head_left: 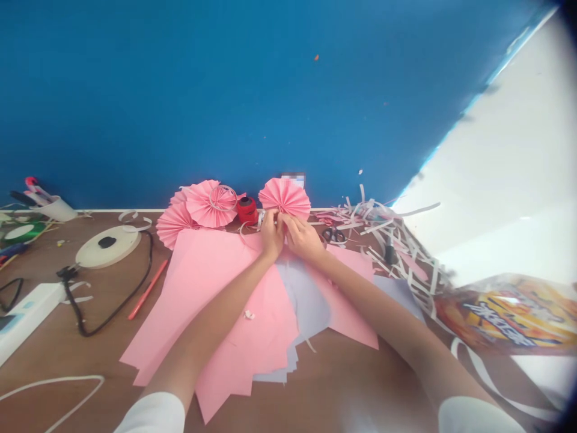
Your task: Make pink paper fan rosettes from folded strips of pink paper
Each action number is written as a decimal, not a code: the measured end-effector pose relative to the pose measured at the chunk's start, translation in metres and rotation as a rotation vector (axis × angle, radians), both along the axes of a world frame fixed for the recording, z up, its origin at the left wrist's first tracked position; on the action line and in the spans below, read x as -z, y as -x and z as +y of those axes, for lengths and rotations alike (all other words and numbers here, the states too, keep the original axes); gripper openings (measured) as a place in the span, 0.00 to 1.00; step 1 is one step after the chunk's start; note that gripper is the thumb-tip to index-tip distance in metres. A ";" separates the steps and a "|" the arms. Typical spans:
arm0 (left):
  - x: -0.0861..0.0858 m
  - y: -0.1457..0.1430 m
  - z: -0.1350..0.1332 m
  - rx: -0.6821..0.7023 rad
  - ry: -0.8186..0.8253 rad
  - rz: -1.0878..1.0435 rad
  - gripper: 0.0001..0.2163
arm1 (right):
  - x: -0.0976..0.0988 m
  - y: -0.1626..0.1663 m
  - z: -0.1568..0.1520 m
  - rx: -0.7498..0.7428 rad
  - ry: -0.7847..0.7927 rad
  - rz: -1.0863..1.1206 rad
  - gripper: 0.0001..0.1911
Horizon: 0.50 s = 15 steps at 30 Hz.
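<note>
Both hands meet at the lower edge of a pink pleated paper fan (285, 195), which stands fanned out near the blue wall. My left hand (271, 236) is closed, fingers pinching near the fan's base. From the right, my right hand (303, 237) pinches at the same spot; what exactly lies between the fingertips is too small to tell. Left of the hands sits a red spool of ribbon (247, 211). More pink pleated paper fans (211, 204) lie beyond it. Pink paper sheets (216, 282) and light grey-blue sheets (309, 300) spread beneath my forearms.
Small black-handled scissors (333, 235) lie right of my hands, beside a heap of paper strips (383, 222). A printed plastic packet (509, 313) rests at the right. Leftward are a red pen (147, 290), a white round device (108, 246) with black cord, a power strip (31, 319) and a pen cup (58, 208).
</note>
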<state>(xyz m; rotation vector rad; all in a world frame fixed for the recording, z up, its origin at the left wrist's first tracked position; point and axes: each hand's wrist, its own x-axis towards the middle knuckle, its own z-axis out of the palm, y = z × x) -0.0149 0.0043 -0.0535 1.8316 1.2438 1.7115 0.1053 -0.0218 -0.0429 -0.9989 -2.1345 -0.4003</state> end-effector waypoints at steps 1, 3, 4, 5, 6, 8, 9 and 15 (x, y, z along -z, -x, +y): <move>0.000 0.000 0.000 0.006 -0.008 -0.008 0.06 | -0.001 0.001 -0.001 0.003 0.004 -0.006 0.24; 0.000 -0.001 0.000 0.029 -0.014 -0.018 0.07 | -0.003 0.002 -0.002 0.019 0.008 -0.008 0.24; 0.000 -0.001 0.000 0.045 -0.007 -0.024 0.07 | -0.003 0.001 -0.003 0.030 0.013 0.000 0.23; 0.000 -0.002 0.000 0.061 0.006 -0.034 0.07 | -0.004 0.001 -0.003 0.039 0.023 0.013 0.23; 0.001 -0.002 0.000 0.079 0.024 -0.044 0.07 | -0.005 0.000 -0.003 0.047 0.038 0.032 0.23; 0.001 -0.002 0.000 0.118 0.054 -0.057 0.08 | -0.007 -0.001 -0.003 0.053 0.080 0.085 0.24; 0.001 -0.002 0.000 0.133 0.059 -0.058 0.08 | -0.008 -0.001 -0.004 0.052 0.104 0.120 0.24; -0.002 -0.002 -0.001 0.083 0.039 0.005 0.09 | -0.026 0.000 -0.008 -0.005 0.334 0.408 0.24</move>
